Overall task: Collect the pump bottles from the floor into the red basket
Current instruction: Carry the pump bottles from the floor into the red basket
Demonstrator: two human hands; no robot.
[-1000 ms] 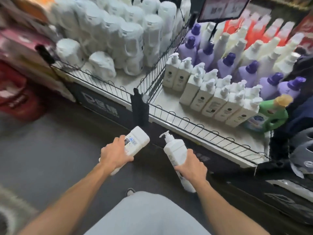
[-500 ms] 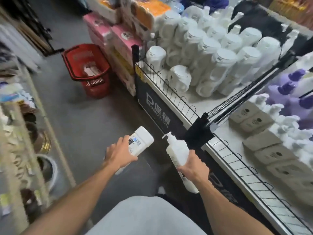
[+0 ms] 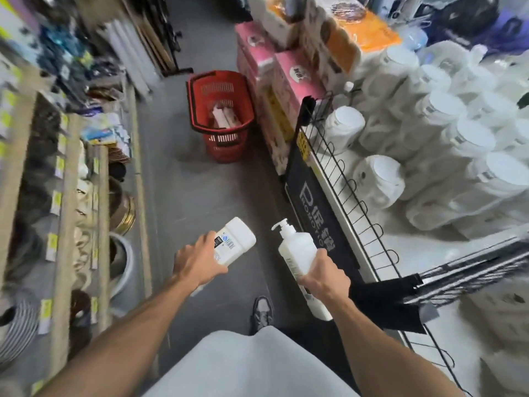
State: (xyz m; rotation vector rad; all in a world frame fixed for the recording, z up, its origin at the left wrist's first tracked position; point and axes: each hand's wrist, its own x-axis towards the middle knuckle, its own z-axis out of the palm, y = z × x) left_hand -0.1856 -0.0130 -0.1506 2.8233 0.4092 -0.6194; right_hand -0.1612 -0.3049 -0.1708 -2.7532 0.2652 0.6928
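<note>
Gripping one white pump bottle (image 3: 236, 242) in the left hand (image 3: 197, 262), lower centre of the frame, fingers wrapped round its body, flat base tipped up and away. Holding a second pump bottle (image 3: 297, 253) in the right hand (image 3: 323, 275), just right of the first, fingers curled round its middle, pump head pointing up-left. Both kept apart above the grey floor (image 3: 186, 202). Upper centre: red basket (image 3: 226, 147) on the floor beside stacked pink packs (image 3: 286, 75), pale bottles (image 3: 224, 117) lying inside. At right, wire-fronted shelf (image 3: 343, 179) of white jugs (image 3: 378, 176).
</note>
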